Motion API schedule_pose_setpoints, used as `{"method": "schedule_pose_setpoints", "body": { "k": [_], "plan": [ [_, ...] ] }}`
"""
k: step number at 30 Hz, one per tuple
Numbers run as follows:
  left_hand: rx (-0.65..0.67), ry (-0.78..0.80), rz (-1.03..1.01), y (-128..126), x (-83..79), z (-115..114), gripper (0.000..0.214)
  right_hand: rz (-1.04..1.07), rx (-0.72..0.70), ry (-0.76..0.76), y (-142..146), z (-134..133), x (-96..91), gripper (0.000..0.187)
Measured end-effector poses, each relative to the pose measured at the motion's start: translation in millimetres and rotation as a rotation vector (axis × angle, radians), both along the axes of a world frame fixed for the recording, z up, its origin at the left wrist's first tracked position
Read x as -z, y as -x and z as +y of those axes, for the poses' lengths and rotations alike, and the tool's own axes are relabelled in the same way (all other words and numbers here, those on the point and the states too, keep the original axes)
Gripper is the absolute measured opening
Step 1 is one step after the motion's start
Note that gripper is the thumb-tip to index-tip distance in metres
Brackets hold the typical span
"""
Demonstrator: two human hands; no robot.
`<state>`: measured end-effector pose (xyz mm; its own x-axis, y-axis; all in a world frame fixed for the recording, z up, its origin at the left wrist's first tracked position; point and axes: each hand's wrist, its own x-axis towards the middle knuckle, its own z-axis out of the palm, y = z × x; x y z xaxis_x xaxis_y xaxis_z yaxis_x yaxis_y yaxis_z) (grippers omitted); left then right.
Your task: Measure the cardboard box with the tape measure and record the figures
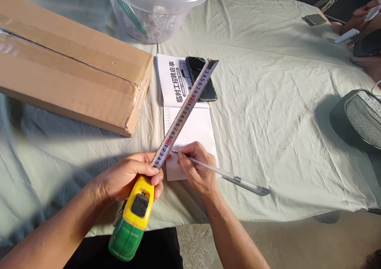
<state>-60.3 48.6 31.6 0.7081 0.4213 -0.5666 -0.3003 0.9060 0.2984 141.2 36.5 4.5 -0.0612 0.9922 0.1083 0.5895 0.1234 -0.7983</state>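
Observation:
My left hand point(131, 174) is closed on a yellow and green tape measure point(135, 217), fingers at the mouth where the blade comes out. Its printed blade point(181, 120) stretches up and to the right, crossing above a notebook point(193, 128) and part of a black phone point(209, 89). A pen point(229, 175) with a clear barrel sits in my right hand point(199, 167), its tip pointing left near the blade. That hand is over the notebook's lower page, where short handwritten lines run down the left side. Printed Chinese characters show on the upper sheet.
A taped cardboard box point(71, 68) lies at the left. Behind the notebook stands a clear plastic basin point(154, 16) with packaged items in it. A mesh basket point(361, 118) is at the right edge. Another person's hands point(361, 14) show at the upper right, near a small dark device point(314, 20).

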Motion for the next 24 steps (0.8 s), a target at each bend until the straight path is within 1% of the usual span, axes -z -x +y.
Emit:
{"method": "schedule_pose_setpoints", "body": {
  "k": [4, 8, 12, 17, 24],
  "plan": [
    [0.009, -0.008, 0.007, 0.0, -1.0, 0.6, 0.016, 0.005, -0.001, 0.007, -0.5, -0.1, 0.3, 0.01],
    [0.005, 0.0, 0.013, -0.2, -1.7, 0.4, 0.022, 0.02, 0.035, 0.009, -0.3, -0.6, 0.0, 0.011],
    [0.002, -0.003, 0.017, -0.6, -2.7, -0.4, 0.027, 0.005, 0.03, -0.002, 0.3, 0.2, -0.4, 0.012],
    [0.007, -0.001, 0.017, -0.4, -1.7, -0.8, 0.027, 0.023, 0.022, 0.026, 0.3, 0.4, -0.6, 0.011],
    [0.005, -0.013, -0.002, 0.4, 1.4, -1.2, 0.023, 0.032, 0.031, 0.009, 0.0, -1.4, -0.4, 0.01]
  ]
}}
